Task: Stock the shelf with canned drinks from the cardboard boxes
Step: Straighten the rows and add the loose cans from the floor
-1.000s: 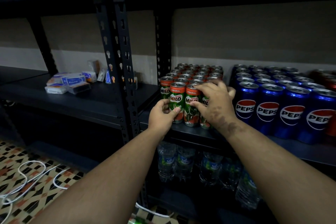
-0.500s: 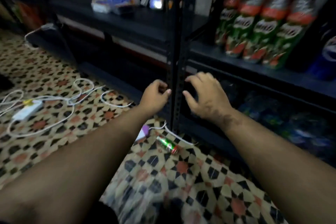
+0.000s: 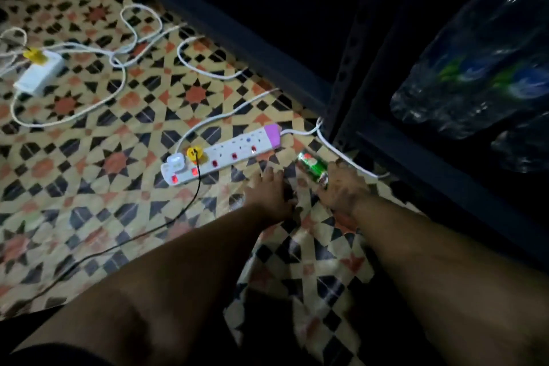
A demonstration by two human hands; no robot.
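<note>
A dim, slightly blurred view looking down at a patterned tiled floor (image 3: 89,134). At far left lies a white adapter (image 3: 38,74) with a yellow plug, its white cable (image 3: 98,104) looping over the tiles. Nearer the middle sits a white power strip (image 3: 221,154) with red lit switches and a purple end; a thin black cord (image 3: 166,223) runs from it toward the near left.

Two bare forearms reach forward from the near edge. The left hand (image 3: 267,194) is held low over the floor just right of the strip, fingers spread and relaxed, holding nothing. Just to its right a green can (image 3: 313,168) lies on its side on the tiles, close to a white cable at the foot of a dark shelf (image 3: 350,68). The right hand (image 3: 341,187) is at the can's near end, touching or nearly so; blur hides whether its fingers have closed around it.

At far right, wrapped water bottles (image 3: 475,74) sit on a low shelf level.

The step in hand seems to be fetching this stray can. Next would call for gripping it firmly, lifting clear of the cable, and raising it to the shelf.
</note>
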